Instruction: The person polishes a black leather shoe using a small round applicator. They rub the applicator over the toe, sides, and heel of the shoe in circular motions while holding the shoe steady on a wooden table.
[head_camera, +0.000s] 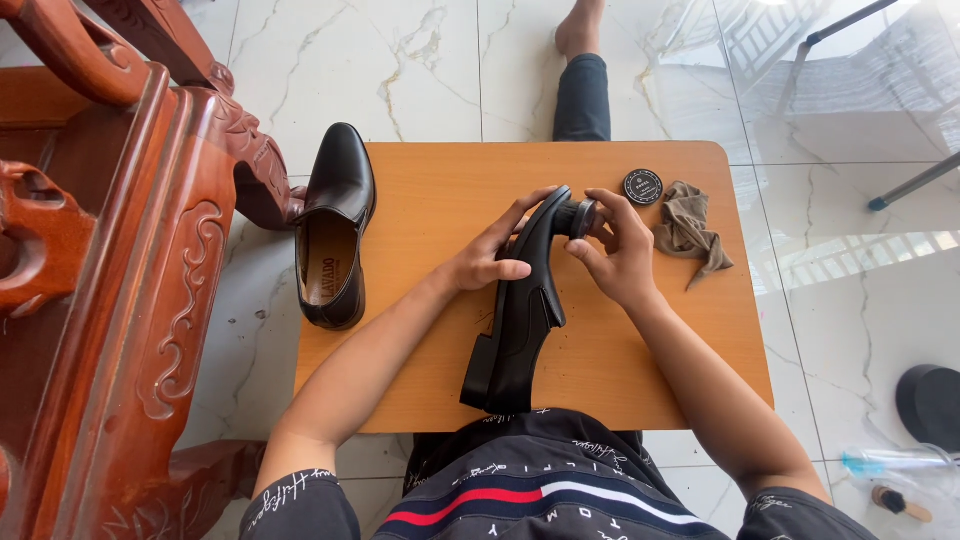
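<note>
A black leather shoe (520, 310) stands on its side on a small wooden table (420, 190), heel toward me. My left hand (490, 255) grips its upper from the left. My right hand (620, 255) holds a small round black applicator (583, 218) pressed against the shoe's toe. A second black shoe (335, 225) lies at the table's left edge, its tan insole facing up.
A round black polish tin (643, 186) and a crumpled brown cloth (690, 230) lie at the table's far right. A carved red wooden chair (110, 270) stands at left. My outstretched leg (582, 90) lies on the marble floor. A dark round object (930, 400) sits at right.
</note>
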